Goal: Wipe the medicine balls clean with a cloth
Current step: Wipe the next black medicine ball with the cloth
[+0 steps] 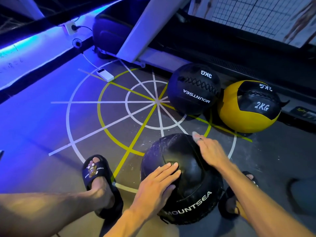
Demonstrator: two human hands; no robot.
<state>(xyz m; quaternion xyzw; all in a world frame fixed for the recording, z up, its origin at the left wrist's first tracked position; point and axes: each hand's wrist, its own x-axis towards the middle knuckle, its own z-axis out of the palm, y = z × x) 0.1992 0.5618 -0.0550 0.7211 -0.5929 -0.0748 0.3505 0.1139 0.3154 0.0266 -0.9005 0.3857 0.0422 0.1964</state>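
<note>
A large black medicine ball (186,170) marked MOUNTSEA sits on the floor between my feet, its surface dusty. My left hand (159,182) lies flat on its near left side with the fingers straight. My right hand (210,151) rests on the ball's far right side, fingers reaching over the top edge. No cloth shows in either hand. Farther back stand a black 3KG ball (194,89) and a yellow and black 2KG ball (248,108), side by side against a dark base.
The floor carries a painted target of white and yellow lines (156,101). A white power bank (105,75) on a cable lies at the back left. A white slanted frame (142,26) rises behind. My sandalled feet (97,182) flank the ball. A dark object (302,194) lies right.
</note>
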